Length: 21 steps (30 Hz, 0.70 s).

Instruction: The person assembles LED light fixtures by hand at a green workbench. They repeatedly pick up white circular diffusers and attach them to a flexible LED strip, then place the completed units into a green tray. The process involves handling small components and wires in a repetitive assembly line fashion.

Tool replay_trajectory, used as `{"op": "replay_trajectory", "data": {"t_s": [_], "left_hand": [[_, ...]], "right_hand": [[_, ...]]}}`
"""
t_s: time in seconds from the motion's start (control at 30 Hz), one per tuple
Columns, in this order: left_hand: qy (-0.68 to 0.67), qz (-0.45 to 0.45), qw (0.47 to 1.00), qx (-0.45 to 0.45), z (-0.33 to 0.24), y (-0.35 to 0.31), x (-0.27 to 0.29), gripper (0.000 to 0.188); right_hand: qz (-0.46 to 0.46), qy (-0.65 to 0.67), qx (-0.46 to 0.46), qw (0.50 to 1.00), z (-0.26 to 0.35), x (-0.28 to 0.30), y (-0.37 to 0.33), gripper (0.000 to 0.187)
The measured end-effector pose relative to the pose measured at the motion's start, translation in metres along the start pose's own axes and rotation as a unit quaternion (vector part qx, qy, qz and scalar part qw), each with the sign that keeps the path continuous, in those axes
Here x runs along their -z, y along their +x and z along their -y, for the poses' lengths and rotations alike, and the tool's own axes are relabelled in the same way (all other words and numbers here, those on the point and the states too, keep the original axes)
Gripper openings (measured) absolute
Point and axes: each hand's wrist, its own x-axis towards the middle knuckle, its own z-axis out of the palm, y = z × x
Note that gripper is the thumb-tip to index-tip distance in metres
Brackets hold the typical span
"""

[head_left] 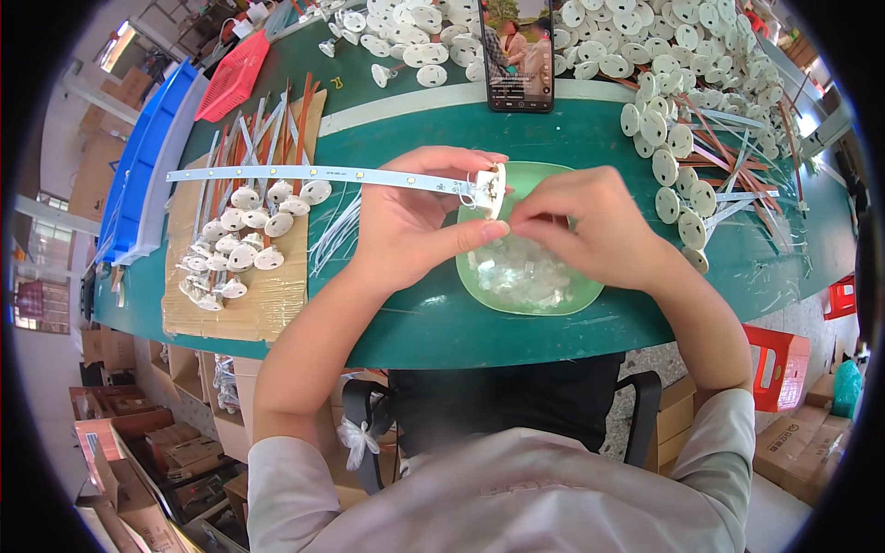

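The left hand [410, 217] holds a light strip [295, 173] near its white round cap [499, 189], thumb and fingers at the cap's edge; the strip points leftward from this hand, over the cardboard sheet [249, 324]. The right hand [599, 226] is facing the cap, its fingers drawn narrow together. Below the left hand there is bare green table [387, 332] until its curved near edge, and beyond both hands is more free room, up to the phone [518, 64]. To the right of the right hand, an open space comes before the large heap of capped strips [682, 138].

Under the hands stands a green bowl [530, 175] with small clear pieces. Farther left of the left hand are a blue tray [147, 166] and a red basket [235, 76].

The right fingertips are partly hidden, so I cannot tell if they hold something; the heap is cut off at the top
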Motion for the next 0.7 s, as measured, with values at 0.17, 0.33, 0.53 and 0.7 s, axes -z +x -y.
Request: {"op": "replay_trajectory", "data": {"t_s": [0.17,0.33,0.53,0.7], "left_hand": [[0.0,-0.017,1.0,0.01,0.001,0.001,-0.001,0.055],[-0.001,-0.023,0.999,0.026,0.001,0.001,0.0,0.054],[-0.002,-0.002,1.0,0.025,0.0,0.001,0.0,0.055],[-0.023,-0.002,1.0,0.014,0.005,-0.004,-0.004,0.058]], "right_hand": [[-0.092,0.265,-0.166,0.945,0.001,0.006,0.003,0.013],[-0.056,0.295,-0.187,0.935,0.001,0.008,0.005,0.018],[-0.089,0.291,-0.179,0.936,0.0,0.012,0.004,0.016],[-0.203,0.277,-0.07,0.936,0.004,-0.001,-0.001,0.016]]}}
